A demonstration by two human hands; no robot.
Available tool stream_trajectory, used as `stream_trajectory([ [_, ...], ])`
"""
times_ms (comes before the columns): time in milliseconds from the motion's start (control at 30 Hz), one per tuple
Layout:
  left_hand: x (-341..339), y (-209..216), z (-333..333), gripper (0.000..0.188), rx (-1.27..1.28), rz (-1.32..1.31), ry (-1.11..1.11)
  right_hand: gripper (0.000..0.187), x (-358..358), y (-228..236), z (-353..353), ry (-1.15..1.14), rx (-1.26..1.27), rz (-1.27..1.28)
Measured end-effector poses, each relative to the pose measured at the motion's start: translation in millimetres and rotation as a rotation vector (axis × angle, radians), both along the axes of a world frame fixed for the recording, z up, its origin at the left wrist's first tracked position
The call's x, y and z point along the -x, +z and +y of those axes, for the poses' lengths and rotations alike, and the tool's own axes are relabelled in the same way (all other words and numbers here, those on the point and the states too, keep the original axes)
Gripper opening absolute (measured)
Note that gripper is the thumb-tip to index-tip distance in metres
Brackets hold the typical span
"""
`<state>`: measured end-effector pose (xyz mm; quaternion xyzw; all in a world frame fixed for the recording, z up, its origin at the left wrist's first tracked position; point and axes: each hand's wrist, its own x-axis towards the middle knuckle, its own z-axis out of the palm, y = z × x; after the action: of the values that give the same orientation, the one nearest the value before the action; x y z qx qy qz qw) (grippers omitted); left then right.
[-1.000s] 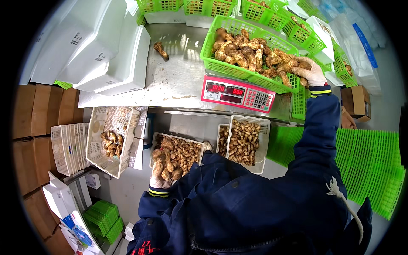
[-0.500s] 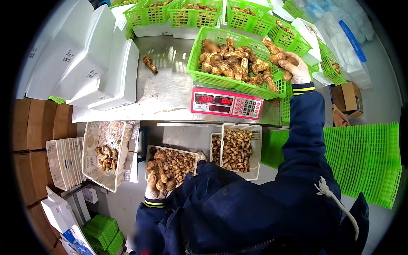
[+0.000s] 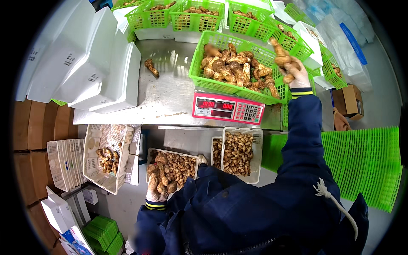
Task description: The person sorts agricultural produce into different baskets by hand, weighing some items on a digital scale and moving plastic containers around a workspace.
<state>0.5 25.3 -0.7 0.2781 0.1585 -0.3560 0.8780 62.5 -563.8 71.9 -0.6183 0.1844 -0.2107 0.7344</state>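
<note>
My right hand [image 3: 296, 73], gloved, is closed around brown mushrooms, with a long one [image 3: 281, 54] pointing up and away and a stubby end [image 3: 288, 79] showing below. It is at the right end of a green plastic basket [image 3: 196, 80] heaped with large mushrooms [image 3: 231, 68]. The basket stands on a red digital scale [image 3: 199, 111] with lit figures. Low at the left, my left hand [image 3: 155, 195] holds a bunch of several large mushrooms [image 3: 161, 178]. That bunch is over the near left corner of a white crate [image 3: 174, 153] full of small mushrooms [image 3: 180, 165].
One loose mushroom [image 3: 151, 68] lies on the metal table [image 3: 163, 91]. White foam boxes [image 3: 123, 80] are stacked at left, and green baskets [image 3: 197, 20] line the back. Another white crate [image 3: 256, 157] holds mushrooms below the scale. Nested green baskets [image 3: 365, 165] stand at right.
The mushrooms in my right hand have turned, and the long one now sticks out more distinctly. My left hand keeps its bunch in nearly the same place. The whole view has shifted slightly.
</note>
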Motion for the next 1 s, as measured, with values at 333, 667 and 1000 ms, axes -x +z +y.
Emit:
stream_trajectory([
  [333,-6.0,-1.2,-10.1,0.05,0.005,-0.034,-0.04,0.062,-24.9,2.5,29.7,0.325,-0.696,-0.445],
  [667,0.4,-18.6,-3.1,0.058,-0.003,0.0,0.009,0.04,-37.6,7.0,-0.1,0.147,1.703,0.8],
  [1000,2.0,-8.3,-5.9,0.054,-0.042,-0.001,0.015,0.035,-62.5,-9.9,31.6,0.303,1.915,1.127],
])
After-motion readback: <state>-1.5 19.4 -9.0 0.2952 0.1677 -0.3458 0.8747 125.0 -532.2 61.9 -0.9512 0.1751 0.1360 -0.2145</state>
